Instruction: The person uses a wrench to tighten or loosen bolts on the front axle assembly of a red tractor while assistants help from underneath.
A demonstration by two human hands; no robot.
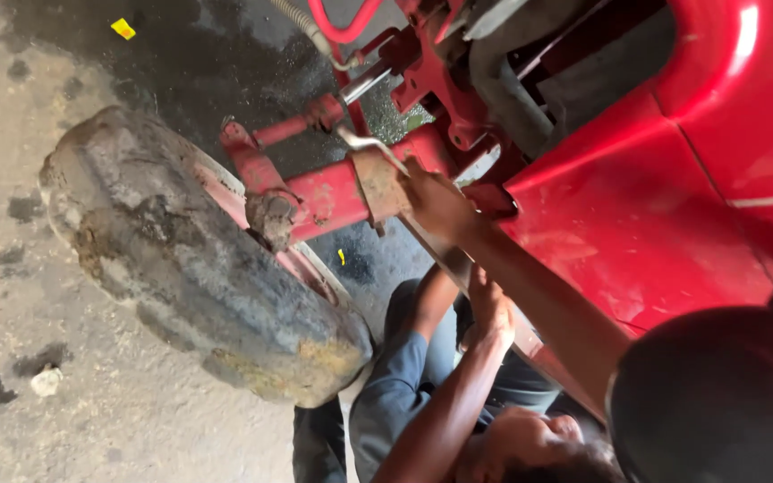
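My right hand (436, 206) reaches up from the lower right and grips a silver spanner (370, 143) set against the red front axle beam (333, 192) of a red tractor. A rusty bracket (379, 183) sits just left of the hand. My left hand is out of view. Below, a person in a grey shirt (395, 380) lies under the machine. One of that person's hands (489, 309) holds a long bar (447, 255) running under the axle.
A large mud-caked front tyre (190, 259) fills the left centre, on a stained concrete floor (38, 340). The tractor's red bodywork (673, 197) takes up the right. A dark rounded shape (717, 402) blocks the lower right corner. A red hose and a sprung cable (315, 31) hang above the axle.
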